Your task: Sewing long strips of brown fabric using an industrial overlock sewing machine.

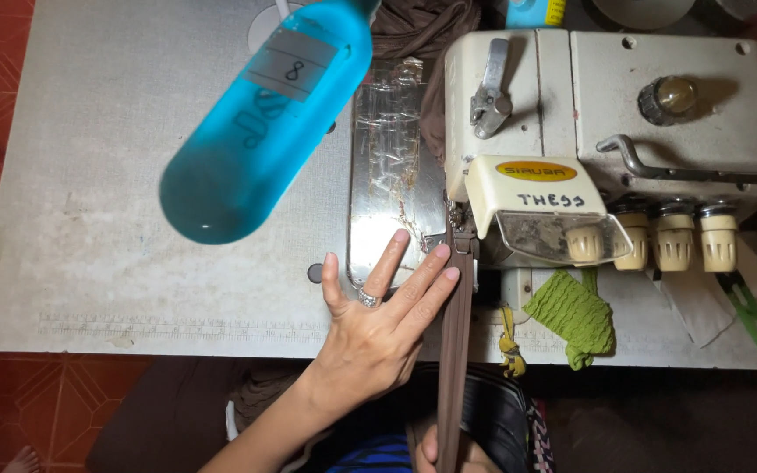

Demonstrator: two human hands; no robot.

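a blue plastic bottle (260,131) hangs blurred and close to the camera, well to the left of the sewing machine (606,131), its long axis slanting from upper right to lower left over the grey table (116,245). nearer the machine, a shiny metal plate (387,166) lies flush against its left side. the left hand (378,324) rests flat and open just in front of that plate, fingers (435,267) spread and pointing toward the machine's needle area, a ring on one of them; it grips nothing but presses along the left edge of the brown fabric strip (455,350). that strip runs straight out from under the machine's front toward the person, its long axis pointing from the machine to the lap, lying just right of the fingertips and touching them. at the strip's near end the right hand (444,451) shows only partly at the bottom edge, seemingly pinching the strip; how tightly cannot be told. right of the strip, a green textured cloth (576,320) hangs below the machine's cream tension knobs (672,236).
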